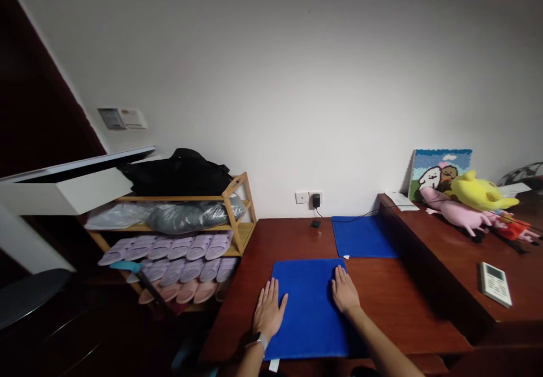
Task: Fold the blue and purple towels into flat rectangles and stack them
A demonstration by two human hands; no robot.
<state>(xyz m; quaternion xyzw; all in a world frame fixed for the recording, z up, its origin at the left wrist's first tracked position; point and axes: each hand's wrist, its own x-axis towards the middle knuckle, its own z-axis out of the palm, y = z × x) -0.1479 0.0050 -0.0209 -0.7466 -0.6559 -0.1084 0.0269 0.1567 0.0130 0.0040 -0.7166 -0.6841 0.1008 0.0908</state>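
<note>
With our left fingers [272,290] flat, empty and slightly spread, thumb apart, we are touching the near blue cloth [309,315] along its left edge; our right fingers [341,278], flat and closer together, are resting by its far right corner; it is lying between both, neither nearer, its long axis unclear, on the brown surface [390,303]

Cloth [307,317] on table [403,303], left hand [268,312] at its left edge, right hand [345,292] at its right. Second cloth [362,236] farther back, to right, near wall [318,111]. Rack [232,218] left of table, bag [182,176] on top, slippers [182,247] lower. Raised surface [449,264] at right: plush toys [479,190], picture [458,161] behind, remote [495,285] nearer front.
</note>
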